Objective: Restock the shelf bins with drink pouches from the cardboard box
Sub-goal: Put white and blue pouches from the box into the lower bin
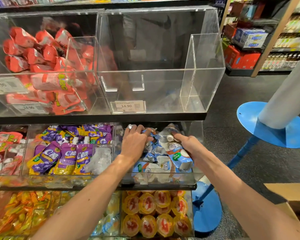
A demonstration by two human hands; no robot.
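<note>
Blue-and-white drink pouches (164, 159) lie piled in the clear bin (164, 179) at the right end of the middle shelf. My left hand (135, 142) reaches into the back of this bin, its fingers curled over a pouch at the pile's far left. My right hand (189, 145) grips another blue pouch with a white cap at the pile's right side. The cardboard box (291, 196) shows only as a corner at the lower right, its contents hidden.
An empty clear bin (163, 87) with a 14.90 price tag (128, 106) sits on the top shelf above. Red pouches (47, 66) fill the bin to its left, purple pouches (64, 153) the middle shelf. Jelly cups (154, 213) lie below. A blue stool (267, 125) stands right.
</note>
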